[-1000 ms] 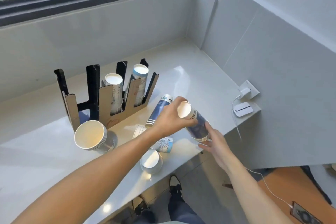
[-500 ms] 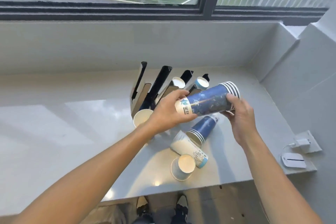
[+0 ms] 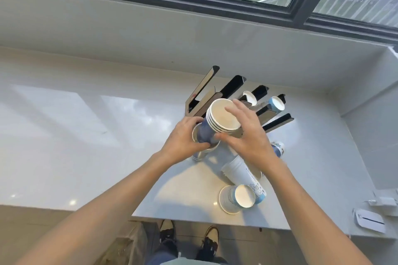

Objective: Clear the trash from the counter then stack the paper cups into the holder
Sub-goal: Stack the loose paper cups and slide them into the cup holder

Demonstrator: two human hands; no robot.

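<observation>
Here both hands hold one stack of blue paper cups (image 3: 217,123) above the bench (image 3: 86,135).

Left hand (image 3: 185,143) is clamped on its lower part, right hand (image 3: 247,135) on the rim, mouth up. Under it an upright cup (image 3: 199,154) is mostly hidden. Just behind stands the holder (image 3: 228,90) with two cups in its slots. Nearer than the right hand lie a white cup (image 3: 238,169) and an overturned cup (image 3: 237,199); a blue cup (image 3: 279,149) is half covered.

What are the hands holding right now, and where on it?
A stack of blue cups: left hand at its lower end, right hand around its open rim end.
</observation>
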